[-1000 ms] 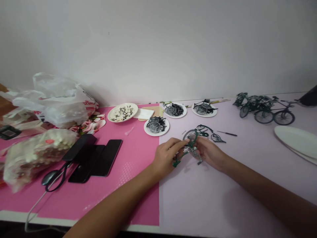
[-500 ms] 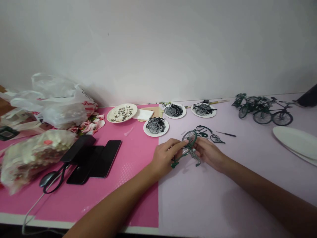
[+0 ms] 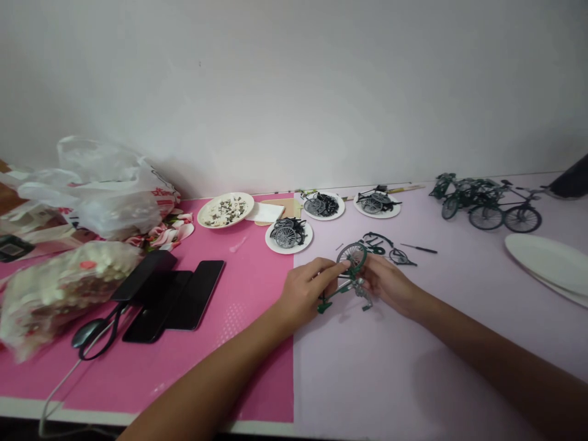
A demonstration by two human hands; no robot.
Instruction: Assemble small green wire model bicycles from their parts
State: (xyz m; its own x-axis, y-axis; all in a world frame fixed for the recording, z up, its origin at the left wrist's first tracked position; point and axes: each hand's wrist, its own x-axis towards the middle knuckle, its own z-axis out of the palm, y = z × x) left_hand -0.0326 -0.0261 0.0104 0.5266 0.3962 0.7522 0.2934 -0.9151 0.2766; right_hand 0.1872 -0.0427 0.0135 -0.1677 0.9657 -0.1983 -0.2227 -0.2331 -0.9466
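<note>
A small green model bicycle (image 3: 350,285) is held between both hands, tilted, with one spoked wheel uppermost. My left hand (image 3: 307,288) is closed on it from the left, its fingers reaching to the wheel. My right hand (image 3: 390,283) grips it from the right; most of those fingertips are hidden behind the wheel. Just beyond the hands lie loose green and black bicycle parts (image 3: 395,255). A small screwdriver (image 3: 419,248) rests to the right of them.
Three white plates bear dark bicycle parts, one being the nearer plate (image 3: 275,247). Finished-looking model bicycles (image 3: 487,205) stand at the back right, near stacked white plates (image 3: 546,260). Phones (image 3: 197,297), a cable and plastic bags (image 3: 114,196) occupy the left; a bowl (image 3: 245,201) holds small pieces.
Both hands stay almost in place around the model bicycle. The whole view has shifted very slightly.
</note>
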